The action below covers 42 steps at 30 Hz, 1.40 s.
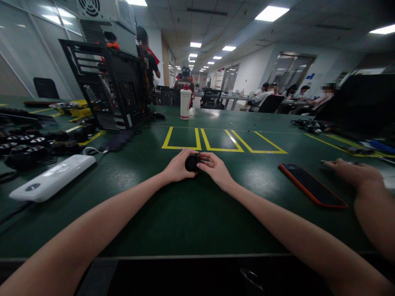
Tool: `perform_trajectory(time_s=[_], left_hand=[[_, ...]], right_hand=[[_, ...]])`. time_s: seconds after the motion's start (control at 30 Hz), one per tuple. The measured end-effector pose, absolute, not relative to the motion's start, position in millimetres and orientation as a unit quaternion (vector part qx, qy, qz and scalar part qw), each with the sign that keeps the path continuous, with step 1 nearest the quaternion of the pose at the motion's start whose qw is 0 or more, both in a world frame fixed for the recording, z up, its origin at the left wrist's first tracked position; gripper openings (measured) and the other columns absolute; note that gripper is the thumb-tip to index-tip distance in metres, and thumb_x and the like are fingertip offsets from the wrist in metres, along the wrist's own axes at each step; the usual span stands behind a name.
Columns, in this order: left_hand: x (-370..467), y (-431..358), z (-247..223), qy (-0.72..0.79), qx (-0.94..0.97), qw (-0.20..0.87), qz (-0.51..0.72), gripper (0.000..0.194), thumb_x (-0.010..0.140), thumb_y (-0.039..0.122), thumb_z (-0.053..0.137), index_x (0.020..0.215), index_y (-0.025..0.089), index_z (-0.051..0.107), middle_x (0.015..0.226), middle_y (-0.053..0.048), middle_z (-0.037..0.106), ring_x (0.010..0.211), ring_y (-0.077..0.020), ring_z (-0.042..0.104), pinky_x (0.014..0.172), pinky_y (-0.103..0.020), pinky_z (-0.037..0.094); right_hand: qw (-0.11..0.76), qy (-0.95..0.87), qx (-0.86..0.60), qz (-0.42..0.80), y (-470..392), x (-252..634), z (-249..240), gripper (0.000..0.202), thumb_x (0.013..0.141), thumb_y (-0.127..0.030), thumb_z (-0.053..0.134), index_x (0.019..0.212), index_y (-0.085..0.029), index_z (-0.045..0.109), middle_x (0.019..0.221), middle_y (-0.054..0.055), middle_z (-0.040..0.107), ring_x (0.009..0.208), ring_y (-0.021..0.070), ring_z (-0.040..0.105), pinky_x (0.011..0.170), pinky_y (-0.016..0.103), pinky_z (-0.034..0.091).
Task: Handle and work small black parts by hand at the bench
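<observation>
- Black part (191,163): a small, dark, rounded piece at the centre of the dial, between the person's two hands, just above the near half of the counter (197,224). Its face looks round and flat, almost matt, with a squarer edge towards 1 o'clock; finer detail is too dark to tell.
- Left hand (176,167): at the part's 9 o'clock side, fingers curled over the top and thumb below, parted only by the width of the piece they hold.
- Right hand (216,169): at the 3 o'clock side, fingers bent and thumb drawn close to them, pinching the part's edge.
- White bottle (185,105): upright at 12 o'clock, with red around its top; its wall is opaque, so the contents cannot be told.
- Black computer case (128,92): at 10 o'clock, tilted in view, its frame showing what look like boards and metal parts inside, too dim to tell apart. A pale metal case (106,12) with a round fan grille sits on top.
- Yellow tape outlines (199,139): on the counter, from 12 to 2 o'clock.
- White oblong device (57,176): at 9 o'clock, with cables.
- Orange-edged phone (313,185): lying between 3 and 4 o'clock, near a co-worker's hand (354,172).
</observation>
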<state>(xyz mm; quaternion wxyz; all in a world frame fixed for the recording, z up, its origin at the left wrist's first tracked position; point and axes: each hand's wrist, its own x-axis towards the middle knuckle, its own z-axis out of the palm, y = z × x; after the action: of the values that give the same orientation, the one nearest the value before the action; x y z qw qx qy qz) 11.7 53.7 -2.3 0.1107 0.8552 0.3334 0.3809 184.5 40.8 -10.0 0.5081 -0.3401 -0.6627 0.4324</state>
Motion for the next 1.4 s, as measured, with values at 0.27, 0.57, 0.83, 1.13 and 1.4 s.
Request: perform_trajectory(time_s=[0.27,0.57,0.83,1.13,1.4], left_hand=[[12.0,55.3,-5.8,0.327,0.854,0.105,0.391,0.06,0.056,0.021,0.067,0.11,0.021,0.04,0.11,-0.005,0.048,0.103,-0.0213,0.048,0.089,-0.036,0.041],[11.5,52.7,-1.5,0.332,0.853,0.117,0.385,0.058,0.056,0.021,0.067,0.108,0.021,0.042,0.107,-0.005,0.049,0.1,-0.0217,0.049,0.086,-0.036,0.041],[11.0,54.7,-4.4,0.34,0.849,0.115,0.387,0.06,0.055,0.021,0.067,0.109,0.022,0.041,0.109,-0.005,0.048,0.102,-0.0221,0.049,0.087,-0.037,0.041],[8.7,57.4,-5.5,0.362,0.842,0.107,0.387,0.061,0.054,0.021,0.067,0.109,0.021,0.041,0.11,-0.006,0.049,0.102,-0.0223,0.049,0.087,-0.037,0.042],[7.8,55.8,-4.1,0.351,0.845,0.117,0.386,0.06,0.055,0.021,0.066,0.11,0.022,0.041,0.11,-0.005,0.048,0.102,-0.022,0.049,0.087,-0.037,0.041]], right_hand=[[0.49,-0.673,-0.311,0.459,38.1,186.5,-10.4,0.028,0.066,-0.021,0.064,0.094,-0.022,0.056,0.102,0.001,0.058,0.099,0.0177,0.057,0.091,0.037,0.043],[0.516,-0.672,-0.321,0.422,40.2,182.7,-8.5,0.029,0.068,-0.02,0.062,0.095,-0.021,0.054,0.101,0.002,0.058,0.097,0.0157,0.057,0.092,0.036,0.042],[0.49,-0.671,-0.317,0.457,37.1,183.9,-7.9,0.026,0.066,-0.019,0.063,0.091,-0.02,0.054,0.102,0.003,0.058,0.099,0.0169,0.056,0.093,0.036,0.041],[0.488,-0.711,-0.342,0.373,35.1,181.3,-7.6,0.009,0.07,-0.021,0.058,0.076,-0.019,0.053,0.103,0.003,0.055,0.094,0.017,0.056,0.085,0.036,0.045],[0.504,-0.679,-0.328,0.421,38.9,179.5,-8.1,0.031,0.064,-0.018,0.063,0.092,-0.022,0.049,0.102,0.001,0.053,0.102,0.0167,0.053,0.09,0.035,0.044]])
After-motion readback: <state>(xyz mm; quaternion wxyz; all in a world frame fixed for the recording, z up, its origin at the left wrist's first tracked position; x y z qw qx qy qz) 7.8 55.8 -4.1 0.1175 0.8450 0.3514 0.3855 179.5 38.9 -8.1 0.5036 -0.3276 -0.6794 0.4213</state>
